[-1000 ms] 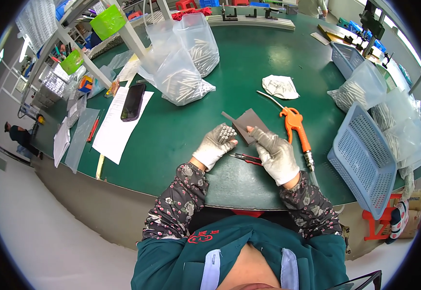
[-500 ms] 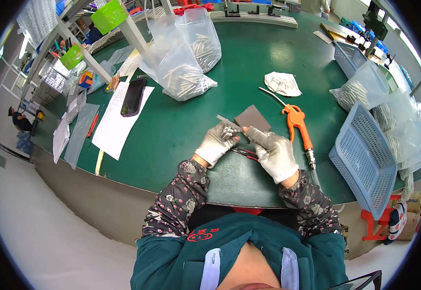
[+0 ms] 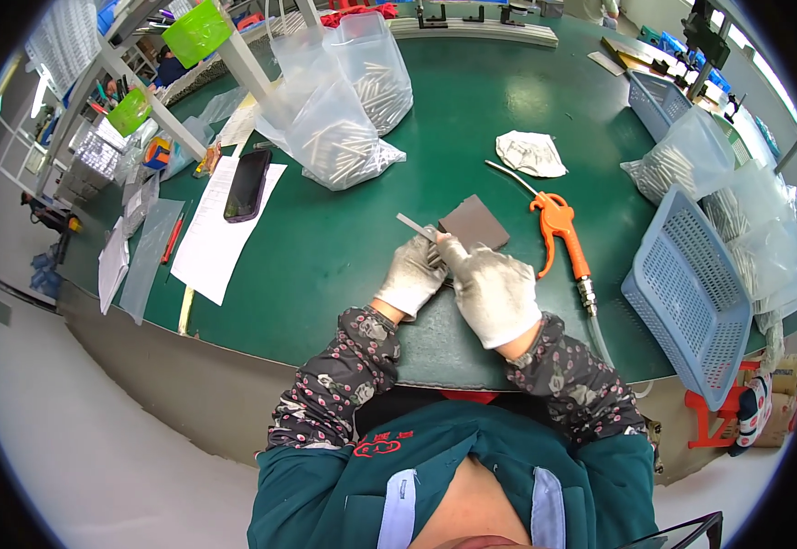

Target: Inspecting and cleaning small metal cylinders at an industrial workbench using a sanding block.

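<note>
Both my hands wear whitish gloves that leave the fingertips bare. My left hand [image 3: 411, 278] is closed around a small bundle of metal rods [image 3: 434, 255], whose ends face up between its fingers. A thin grey flat strip [image 3: 414, 226] is pinched in my right hand [image 3: 494, 291], lying across the top of the bundle and sticking out to the left. Just beyond the fingers lies a dark grey-brown square sheet [image 3: 475, 222] on the green table [image 3: 325, 265]. My right hand mostly covers the pliers-like tool with red handles that lay beneath it.
An orange air blow gun [image 3: 559, 224] with a hose lies to the right, below a crumpled white cloth [image 3: 531, 154]. Blue baskets [image 3: 691, 297] and bags of rods [image 3: 678, 165] line the right. More bagged rods [image 3: 339, 151], a phone [image 3: 247, 186] and papers [image 3: 215, 242] are left.
My right hand has moved left and closer over the left hand. The grey strip has slid left across the rod ends, and the red-handled tool has become covered.
</note>
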The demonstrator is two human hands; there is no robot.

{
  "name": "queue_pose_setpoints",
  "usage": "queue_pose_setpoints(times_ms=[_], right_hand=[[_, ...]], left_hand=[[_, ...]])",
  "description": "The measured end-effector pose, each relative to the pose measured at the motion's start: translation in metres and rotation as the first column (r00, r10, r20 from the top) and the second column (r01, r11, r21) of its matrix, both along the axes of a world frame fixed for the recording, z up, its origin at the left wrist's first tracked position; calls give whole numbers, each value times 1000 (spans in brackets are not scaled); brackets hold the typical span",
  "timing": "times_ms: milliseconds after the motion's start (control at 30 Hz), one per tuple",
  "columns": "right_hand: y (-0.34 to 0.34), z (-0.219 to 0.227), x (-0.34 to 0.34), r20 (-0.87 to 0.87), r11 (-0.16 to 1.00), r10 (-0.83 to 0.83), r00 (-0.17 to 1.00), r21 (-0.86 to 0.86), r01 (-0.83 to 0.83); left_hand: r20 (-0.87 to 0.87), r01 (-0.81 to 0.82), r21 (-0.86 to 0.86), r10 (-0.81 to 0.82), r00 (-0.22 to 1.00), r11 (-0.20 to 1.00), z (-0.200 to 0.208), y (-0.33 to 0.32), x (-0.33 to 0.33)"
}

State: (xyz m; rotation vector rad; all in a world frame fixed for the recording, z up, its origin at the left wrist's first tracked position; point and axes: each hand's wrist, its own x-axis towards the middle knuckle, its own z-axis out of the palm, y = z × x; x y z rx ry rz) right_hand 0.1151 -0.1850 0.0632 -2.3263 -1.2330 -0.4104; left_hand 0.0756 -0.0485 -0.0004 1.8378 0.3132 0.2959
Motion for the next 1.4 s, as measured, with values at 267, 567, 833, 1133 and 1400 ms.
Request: queue_pose_setpoints(times_ms=[267,567,833,1133,1400], right_hand=[[-24,4,9,-67,993,-17,998,116,24],[3,-2,-2,152,995,-19,988,-95,34],[-28,-6,7,47,993,74,996,90,-78],[2,-15,-1,129,1000,21,991,-3,-21],[-23,-16,13,6,983,95,995,160,-95]], left_hand=[[27,-14,-15,15,1000,1000,3,7,-1],[78,14,-112,-5,997,994,-13,5,3],[119,53,-244,-24,993,968,-18,13,3],[14,64,64,-65,998,996,-10,9,0],[149,57,-232,-22,989,971,-22,18,3]])
